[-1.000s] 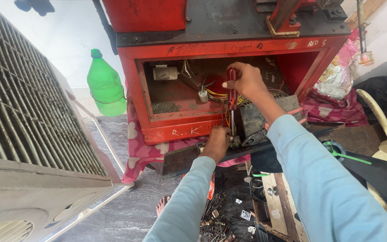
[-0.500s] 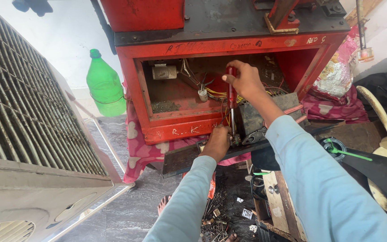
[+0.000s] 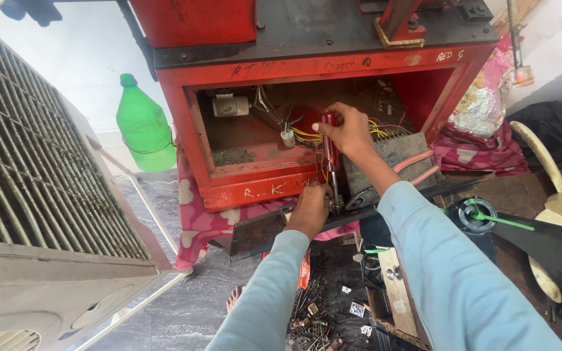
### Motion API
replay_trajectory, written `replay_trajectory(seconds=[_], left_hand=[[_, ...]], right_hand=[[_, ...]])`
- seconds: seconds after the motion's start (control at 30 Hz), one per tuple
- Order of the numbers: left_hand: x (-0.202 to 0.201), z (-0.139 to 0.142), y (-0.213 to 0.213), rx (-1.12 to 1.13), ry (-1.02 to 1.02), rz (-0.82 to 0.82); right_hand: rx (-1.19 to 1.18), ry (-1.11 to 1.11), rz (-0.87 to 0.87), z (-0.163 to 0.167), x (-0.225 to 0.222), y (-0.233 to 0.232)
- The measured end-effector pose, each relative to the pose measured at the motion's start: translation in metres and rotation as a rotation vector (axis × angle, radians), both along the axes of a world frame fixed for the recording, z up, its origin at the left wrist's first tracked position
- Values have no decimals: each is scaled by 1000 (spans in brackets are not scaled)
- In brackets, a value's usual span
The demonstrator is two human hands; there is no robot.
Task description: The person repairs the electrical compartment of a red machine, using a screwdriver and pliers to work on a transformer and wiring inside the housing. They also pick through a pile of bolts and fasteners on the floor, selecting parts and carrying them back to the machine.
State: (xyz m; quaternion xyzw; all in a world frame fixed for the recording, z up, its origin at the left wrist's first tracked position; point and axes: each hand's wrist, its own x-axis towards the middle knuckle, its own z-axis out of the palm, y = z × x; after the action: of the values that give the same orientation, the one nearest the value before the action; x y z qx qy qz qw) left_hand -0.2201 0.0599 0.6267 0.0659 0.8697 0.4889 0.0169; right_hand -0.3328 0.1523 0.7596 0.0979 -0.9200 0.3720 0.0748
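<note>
Gripping the red handle of a screwdriver (image 3: 330,151), our right hand (image 3: 347,132) is closed round its top end, fingers wrapped tight, w/ the tool standing nearly upright and its shaft running down toward our left hand (image 3: 309,208). That left hand sits just below the grip, fingers curled at the tip end of the shaft, pressed on a dark metal plate (image 3: 261,229); can't tell whether it pinches a small part or only steadies the tip, since the fingers hide it.

Right behind the grip is the open red metal cabinet (image 3: 219,169), w/ yellow and other coloured wires (image 3: 307,134) bunched just left of the handle and a small white cylinder (image 3: 287,138) touching them. Further left inside, a beige box-shaped part (image 3: 229,106) is fixed near the back. To the right of the grip a grey flat block (image 3: 401,153) leans, w/ pink hoses (image 3: 417,166) beside our right forearm.

Under the cabinet hangs a pink patterned cloth (image 3: 196,221). Well left of the grip stands a green plastic bottle (image 3: 143,127), and nearer us a big grey grille panel (image 3: 27,169). Below our arms, loose screws and bits (image 3: 310,315) lie on the floor. Far right: a black fan blade (image 3: 548,240) w/ a green strip.
</note>
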Motion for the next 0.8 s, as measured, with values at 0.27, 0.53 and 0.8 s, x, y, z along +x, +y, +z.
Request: replay_trajectory(seconds=[0.27,0.53,0.8], left_hand=[[1,-9,-16,7,-125,447],[-2,-61,-38,31,-259,341],[-10,-77,-41,197,-346,629]], right_hand=[[-84,-31,27,0,-4,15],[-264,-58,57,-37,5,-6],[-626,-2,-137,-83,-22,17]])
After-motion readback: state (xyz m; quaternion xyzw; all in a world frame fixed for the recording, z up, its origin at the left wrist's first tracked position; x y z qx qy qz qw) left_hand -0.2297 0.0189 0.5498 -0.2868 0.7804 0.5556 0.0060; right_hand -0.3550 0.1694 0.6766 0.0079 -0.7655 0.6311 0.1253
